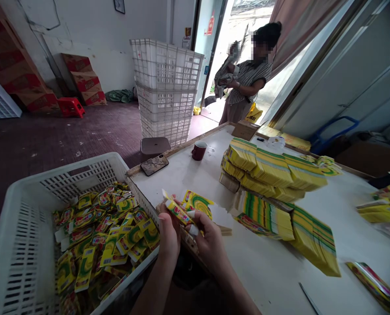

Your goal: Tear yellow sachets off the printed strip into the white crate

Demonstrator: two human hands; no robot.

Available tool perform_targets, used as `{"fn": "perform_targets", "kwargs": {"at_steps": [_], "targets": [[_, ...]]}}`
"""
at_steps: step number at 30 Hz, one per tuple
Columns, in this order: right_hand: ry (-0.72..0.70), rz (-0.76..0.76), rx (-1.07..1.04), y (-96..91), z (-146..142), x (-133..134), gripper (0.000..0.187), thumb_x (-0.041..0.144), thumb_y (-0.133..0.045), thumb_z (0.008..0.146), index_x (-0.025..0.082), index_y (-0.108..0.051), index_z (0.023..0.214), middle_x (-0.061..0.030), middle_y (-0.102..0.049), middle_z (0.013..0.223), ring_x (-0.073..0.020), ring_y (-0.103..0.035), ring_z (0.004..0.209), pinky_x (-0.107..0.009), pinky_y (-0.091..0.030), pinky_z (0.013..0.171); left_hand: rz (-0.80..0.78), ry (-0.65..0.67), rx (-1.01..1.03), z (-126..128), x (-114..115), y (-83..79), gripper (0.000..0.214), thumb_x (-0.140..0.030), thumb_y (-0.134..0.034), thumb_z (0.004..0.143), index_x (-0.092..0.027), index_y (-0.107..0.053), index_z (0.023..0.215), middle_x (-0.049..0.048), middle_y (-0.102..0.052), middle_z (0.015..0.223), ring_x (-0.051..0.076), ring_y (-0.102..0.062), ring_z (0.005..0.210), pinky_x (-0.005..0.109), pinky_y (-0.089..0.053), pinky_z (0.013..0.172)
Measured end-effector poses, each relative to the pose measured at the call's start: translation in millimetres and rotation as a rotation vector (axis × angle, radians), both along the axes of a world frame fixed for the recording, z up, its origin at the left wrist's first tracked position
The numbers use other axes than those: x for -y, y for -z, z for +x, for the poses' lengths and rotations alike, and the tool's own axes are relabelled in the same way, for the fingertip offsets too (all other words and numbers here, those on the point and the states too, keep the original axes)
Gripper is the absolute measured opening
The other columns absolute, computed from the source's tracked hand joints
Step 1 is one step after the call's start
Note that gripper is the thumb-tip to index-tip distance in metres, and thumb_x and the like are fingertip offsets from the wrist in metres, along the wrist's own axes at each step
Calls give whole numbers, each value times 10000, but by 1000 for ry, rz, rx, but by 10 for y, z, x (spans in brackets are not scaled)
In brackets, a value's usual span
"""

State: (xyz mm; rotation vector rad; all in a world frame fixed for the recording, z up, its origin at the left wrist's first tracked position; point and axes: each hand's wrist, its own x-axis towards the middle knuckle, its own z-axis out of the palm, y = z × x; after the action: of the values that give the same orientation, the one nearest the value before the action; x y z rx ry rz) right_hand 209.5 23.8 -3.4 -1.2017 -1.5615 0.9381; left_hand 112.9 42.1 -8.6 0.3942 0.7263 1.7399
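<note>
Over the table's near edge, a small yellow printed box (178, 211) with white end flaps is held between both hands. My left hand (169, 232) has its fingers around the far-left end, the thumb upright beside it. My right hand (211, 240) grips the near-right end with thumb and fingers by the white flaps. What is inside the box cannot be seen. Just beyond the hands lie flat yellow cartons (196, 202). A white plastic crate (21, 192) on the left holds many small filled yellow boxes (116, 232).
Stacked bundles of flat yellow cartons (263, 168) stand on the white table (254, 267). A phone (154, 165) and a dark red mug (199, 151) sit near its left edge. Beyond are stacked white crates (165, 87) and a person (247, 83) at the doorway.
</note>
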Motion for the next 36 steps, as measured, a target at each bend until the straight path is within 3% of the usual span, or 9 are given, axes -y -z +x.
{"fn": "perform_targets", "kwargs": {"at_steps": [3,7,15,21,25,28,31,33,36], "targets": [[29,-64,-173,30,91,-78,111,302,-532,818,193,-555,815,-17,-568,746,-170,-540,717,-269,-453,648,57,82,-26,20,-22,2,418,-573,-682,698,-209,-654,901,11,-668,820,157,-625,736,259,-503,685],[84,-118,-242,62,175,-112,176,346,-588,773,191,-545,701,5,-526,655,-144,-491,623,-254,-433,584,8,60,-92,11,-50,71,153,-315,-736,730,-191,-700,813,-9,-693,723,124,-631,649,219,-500,638],[58,-164,-289,45,152,-78,235,374,-618,767,183,-530,662,17,-517,619,-124,-462,573,-244,-406,547,-36,41,-71,7,-54,70,237,-378,-780,655,-164,-679,648,-17,-674,623,102,-595,547,197,-490,552],[99,166,142,-156,402,-99,97,208,-537,829,192,-623,788,-10,-577,689,-153,-508,638,-262,-414,584,-21,75,-112,-192,-52,-67,333,-471,-694,739,-195,-673,923,38,-700,915,153,-649,769,245,-512,667],[99,554,548,-446,614,-140,245,102,-471,875,227,-674,934,-53,-650,837,-199,-529,799,-329,-424,714,85,18,-426,-520,14,-231,579,-618,-602,742,-151,-633,1084,134,-667,1087,232,-624,967,295,-478,793],[-15,707,696,-549,589,-130,239,123,-482,913,260,-675,943,-23,-675,849,-194,-533,869,-371,-395,860,195,24,-793,-641,112,-343,724,-493,-783,599,-187,-551,1213,137,-586,1268,304,-516,1176,377,-383,976],[-153,774,688,-512,483,-78,218,173,-475,941,276,-665,914,19,-677,823,-173,-544,944,-395,-286,1044,132,241,-1219,-557,182,-393,963,-350,-861,481,-217,-414,1324,121,-486,1367,327,-427,1256,444,-330,1028],[-174,771,645,-435,444,-36,248,146,-455,939,290,-657,935,24,-669,871,-174,-528,1041,-415,-217,1107,73,366,-1377,-434,185,-375,871,-338,-804,568,-197,-382,1317,127,-531,1280,314,-499,1165,446,-396,957],[4,624,424,-283,450,-2,368,192,-518,896,284,-516,1252,-58,-551,1242,-238,-406,1260,-476,-224,1123,34,343,-1422,-264,154,-295,614,-327,-665,719,-197,-384,1249,95,-597,1097,274,-577,1006,401,-462,836]]}}
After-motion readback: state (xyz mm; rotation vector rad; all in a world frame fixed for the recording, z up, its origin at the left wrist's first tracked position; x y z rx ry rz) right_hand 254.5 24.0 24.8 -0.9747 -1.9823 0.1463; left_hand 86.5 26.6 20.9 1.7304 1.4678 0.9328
